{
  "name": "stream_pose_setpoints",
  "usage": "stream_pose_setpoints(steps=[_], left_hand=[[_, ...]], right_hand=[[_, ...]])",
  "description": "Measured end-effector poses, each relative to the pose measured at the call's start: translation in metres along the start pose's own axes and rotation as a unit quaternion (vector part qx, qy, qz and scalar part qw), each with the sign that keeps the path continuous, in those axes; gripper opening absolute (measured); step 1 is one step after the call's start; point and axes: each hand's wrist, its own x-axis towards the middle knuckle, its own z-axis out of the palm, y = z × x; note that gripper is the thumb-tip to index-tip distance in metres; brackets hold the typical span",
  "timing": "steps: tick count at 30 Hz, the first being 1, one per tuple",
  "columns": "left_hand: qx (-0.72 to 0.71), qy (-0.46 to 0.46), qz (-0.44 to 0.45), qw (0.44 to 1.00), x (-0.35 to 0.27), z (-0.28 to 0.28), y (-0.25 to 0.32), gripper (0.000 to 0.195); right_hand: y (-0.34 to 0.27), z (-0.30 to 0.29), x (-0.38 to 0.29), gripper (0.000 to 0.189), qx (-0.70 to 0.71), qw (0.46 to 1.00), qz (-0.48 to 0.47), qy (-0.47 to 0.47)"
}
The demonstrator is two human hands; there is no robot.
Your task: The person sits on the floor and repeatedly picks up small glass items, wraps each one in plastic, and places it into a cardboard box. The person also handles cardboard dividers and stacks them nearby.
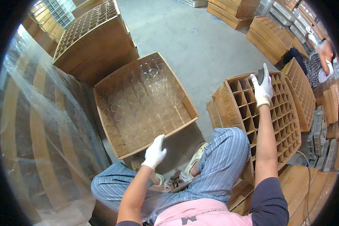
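My left hand (154, 154), in a white glove, is at the near rim of a wide cardboard box (173, 130). Its fingertips meet or nearly meet the rim, the thumb stands apart, and nothing shows in the hand. Many clear glasses (139, 94) stand upright inside that box. My right hand (262, 84), gloved too, reaches over the far end of a carton with cardboard dividers (281, 113). Its thumb and fingers are spread around something dark grey (261, 76); whether it is gripped is unclear. The divider cells that can be seen look dark inside.
A tall divided carton (99, 45) stands at the back left, beside a stack under plastic film (48, 124). More divided cartons (299, 93) and stacked boxes (267, 39) line the right. Another person (317, 65) sits at the far right. My knees flank the gap.
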Motion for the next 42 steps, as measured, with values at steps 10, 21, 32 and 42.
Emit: stream_pose_setpoints(steps=[10,21,32,42], left_hand=[[0.217,-0.189,-0.158,0.945,0.099,0.012,0.017,0.054],[-0.056,0.055,0.319,0.945,-0.088,-0.142,0.174,0.119],[-0.465,0.109,0.229,0.848,-0.051,-0.06,0.142,0.055],[-0.48,-0.05,0.135,0.865,-0.094,-0.083,0.173,0.088]], right_hand=[[-0.126,-0.061,-0.137,0.066,0.206,0.939,-0.213,-0.172],[-0.219,-0.11,-0.219,0.074,0.438,0.798,-0.248,-0.33],[-0.278,-0.127,-0.244,0.054,0.625,0.73,-0.004,-0.276],[-0.263,-0.128,-0.235,0.051,0.693,0.601,-0.168,-0.361]])
